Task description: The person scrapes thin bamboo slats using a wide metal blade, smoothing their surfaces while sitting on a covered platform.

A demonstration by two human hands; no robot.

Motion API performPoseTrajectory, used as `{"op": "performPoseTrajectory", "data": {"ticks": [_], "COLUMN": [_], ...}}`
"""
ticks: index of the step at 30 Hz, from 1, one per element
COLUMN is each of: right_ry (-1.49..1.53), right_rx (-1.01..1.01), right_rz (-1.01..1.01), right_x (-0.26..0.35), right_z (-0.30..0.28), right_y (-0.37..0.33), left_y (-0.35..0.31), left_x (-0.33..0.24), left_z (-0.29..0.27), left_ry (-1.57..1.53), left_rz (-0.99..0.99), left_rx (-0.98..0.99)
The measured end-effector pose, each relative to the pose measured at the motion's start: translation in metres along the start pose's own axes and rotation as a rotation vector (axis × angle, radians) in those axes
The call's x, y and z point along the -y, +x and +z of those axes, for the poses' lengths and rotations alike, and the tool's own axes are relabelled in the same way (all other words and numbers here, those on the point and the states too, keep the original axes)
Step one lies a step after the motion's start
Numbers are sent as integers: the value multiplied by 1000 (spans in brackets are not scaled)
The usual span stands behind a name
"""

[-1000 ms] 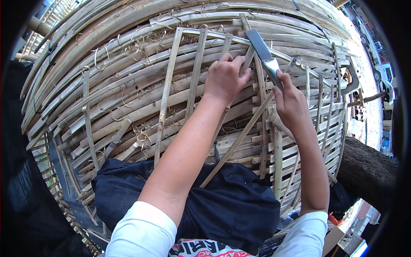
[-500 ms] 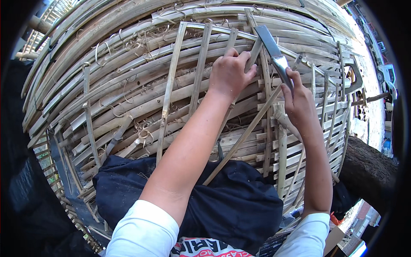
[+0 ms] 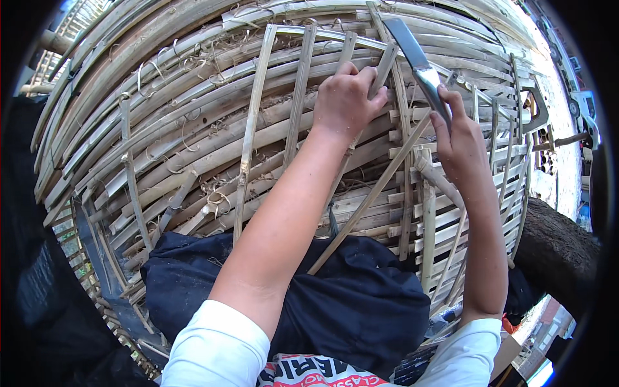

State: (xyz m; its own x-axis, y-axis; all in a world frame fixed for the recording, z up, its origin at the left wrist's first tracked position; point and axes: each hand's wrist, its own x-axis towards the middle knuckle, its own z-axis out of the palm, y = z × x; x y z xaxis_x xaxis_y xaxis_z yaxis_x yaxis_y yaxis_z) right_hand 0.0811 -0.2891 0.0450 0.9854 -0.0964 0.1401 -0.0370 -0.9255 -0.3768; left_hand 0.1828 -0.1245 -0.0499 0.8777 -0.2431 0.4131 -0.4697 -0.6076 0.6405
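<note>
My left hand (image 3: 345,100) is closed around a flat bamboo strip (image 3: 385,66), whose upper end sticks out past my fingers. My right hand (image 3: 459,138) grips a long flat-bladed knife (image 3: 407,48) by its handle, index finger stretched along it. The grey blade points up and to the left, just right of the strip's end. Left of my left hand, two upright bamboo strips (image 3: 256,116) (image 3: 300,90) meet a thin crosspiece (image 3: 322,33) at their tops. A slanting bamboo stick (image 3: 367,200) runs from near my right hand down to the dark cloth (image 3: 348,290) over my lap.
Stacked split bamboo slats (image 3: 193,103) with curled shavings fill the space ahead. A slatted bamboo panel (image 3: 474,213) stands to the right, beside a thick dark log (image 3: 558,242). Parked vehicles (image 3: 583,106) show at the far right edge.
The knife and my right hand have risen slightly, so the strip's upper end now shows apart from the blade. My left hand keeps its hold on the strip, a little higher in view.
</note>
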Motion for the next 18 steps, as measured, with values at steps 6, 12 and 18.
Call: {"op": "performPoseTrajectory", "data": {"ticks": [6,12,18], "right_ry": [-72,-103,31], "right_rx": [100,76,-108], "right_rz": [39,26,-92], "right_x": [-9,-17,-13], "right_z": [6,14,14], "right_y": [-3,-6,-7], "left_y": [-5,0,-4], "left_x": [-1,-1,-2], "left_z": [-1,1,3], "left_ry": [-16,4,-3], "left_rz": [19,15,-2], "left_rx": [-22,-52,-26]}}
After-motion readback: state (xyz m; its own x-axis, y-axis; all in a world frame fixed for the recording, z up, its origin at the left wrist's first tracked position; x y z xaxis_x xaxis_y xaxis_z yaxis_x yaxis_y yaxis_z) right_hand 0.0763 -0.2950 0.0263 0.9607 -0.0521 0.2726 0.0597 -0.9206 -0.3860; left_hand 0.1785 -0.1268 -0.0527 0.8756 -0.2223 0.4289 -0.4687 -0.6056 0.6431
